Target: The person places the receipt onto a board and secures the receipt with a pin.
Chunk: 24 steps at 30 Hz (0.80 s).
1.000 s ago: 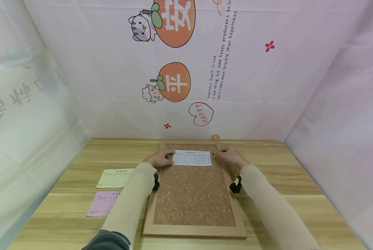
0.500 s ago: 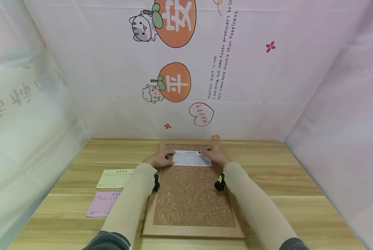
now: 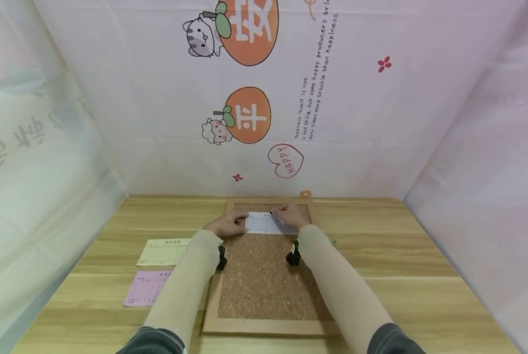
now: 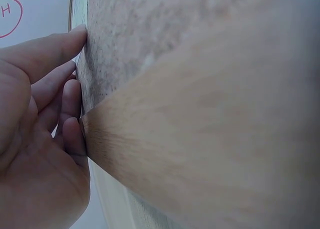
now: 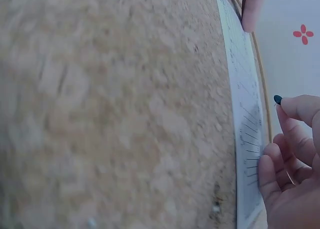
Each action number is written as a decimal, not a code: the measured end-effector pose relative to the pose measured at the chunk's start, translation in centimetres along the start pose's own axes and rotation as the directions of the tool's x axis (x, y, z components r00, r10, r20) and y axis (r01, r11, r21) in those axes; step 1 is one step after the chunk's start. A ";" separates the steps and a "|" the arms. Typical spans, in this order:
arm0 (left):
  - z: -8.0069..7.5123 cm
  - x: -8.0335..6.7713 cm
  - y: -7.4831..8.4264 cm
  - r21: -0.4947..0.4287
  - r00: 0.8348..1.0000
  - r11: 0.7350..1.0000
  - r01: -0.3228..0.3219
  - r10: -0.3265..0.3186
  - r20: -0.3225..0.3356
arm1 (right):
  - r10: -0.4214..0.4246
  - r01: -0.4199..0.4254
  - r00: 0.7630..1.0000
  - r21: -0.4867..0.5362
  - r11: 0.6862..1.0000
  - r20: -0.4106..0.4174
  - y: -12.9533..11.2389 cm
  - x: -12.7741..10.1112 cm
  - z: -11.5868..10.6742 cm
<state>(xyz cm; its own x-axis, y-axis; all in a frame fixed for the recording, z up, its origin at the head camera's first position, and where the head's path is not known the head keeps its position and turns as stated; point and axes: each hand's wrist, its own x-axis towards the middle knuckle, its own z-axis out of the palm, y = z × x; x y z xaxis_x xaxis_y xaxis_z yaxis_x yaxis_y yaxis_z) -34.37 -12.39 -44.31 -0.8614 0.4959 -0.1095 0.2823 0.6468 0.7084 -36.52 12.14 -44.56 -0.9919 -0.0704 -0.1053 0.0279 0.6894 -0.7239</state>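
Note:
A cork board point(image 3: 268, 275) in a wooden frame lies in the middle of the table. A white printed form point(image 3: 264, 225) lies across the board's far end. My left hand point(image 3: 230, 225) presses flat on the form's left edge, its fingers point(image 4: 55, 89) lying along the board's frame. My right hand point(image 3: 283, 214) reaches over the form's top edge and pinches a small dark pushpin point(image 3: 271, 213). In the right wrist view the pushpin point(image 5: 277, 99) shows at the fingertips, just above the form point(image 5: 245, 139).
A yellow form point(image 3: 164, 252) and a pink form point(image 3: 146, 288) lie on the wooden table point(image 3: 423, 275) left of the board. A small green speck point(image 3: 334, 241) sits right of the board. Printed fabric walls close in the back and both sides.
My right hand has moved left from the board's right edge to over the form's top edge, carrying the dark pin. The left hand and the form have stayed put.

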 end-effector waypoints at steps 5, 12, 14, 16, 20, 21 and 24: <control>-0.1 -0.1 0.1 0.000 1.000 1.000 0.011 -0.011 -0.011 | 0.015 -0.015 1.000 -0.009 1.000 -0.001 0.1 0.9 0.6; 0.1 0.1 0.0 0.008 1.000 1.000 -0.003 0.003 -0.004 | 0.053 -0.054 0.998 -0.012 0.998 -0.021 0.2 1.0 1.0; 0.1 0.1 0.1 0.006 1.000 1.000 -0.001 0.001 -0.003 | 0.058 -0.058 0.998 -0.009 0.998 -0.025 0.1 0.7 1.0; 0.1 0.0 0.1 -0.002 1.000 1.000 0.006 -0.006 -0.005 | 0.057 -0.057 0.998 0.015 0.998 -0.019 0.0 0.6 1.0; 0.0 0.1 0.2 0.002 1.000 1.000 0.010 -0.010 -0.006 | 0.060 -0.060 0.998 0.069 0.996 -0.008 -0.2 0.4 0.9; -0.1 0.1 0.2 0.005 1.000 1.000 0.012 -0.012 -0.005 | 0.063 -0.063 0.998 0.089 0.994 0.000 -0.3 0.4 0.9; -0.1 0.1 0.2 0.010 1.000 1.000 0.011 -0.011 -0.006 | 0.073 -0.072 0.997 0.088 0.994 -0.001 -0.2 0.7 1.0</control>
<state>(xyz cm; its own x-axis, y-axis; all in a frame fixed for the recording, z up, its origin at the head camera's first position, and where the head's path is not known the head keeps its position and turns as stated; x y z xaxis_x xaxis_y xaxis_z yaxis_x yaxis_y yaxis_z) -34.46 -12.27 -44.14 -0.8672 0.4849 -0.1129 0.2769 0.6582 0.7001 -37.09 11.22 -45.18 -0.9874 -0.0194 -0.1569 0.1102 0.6269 -0.7713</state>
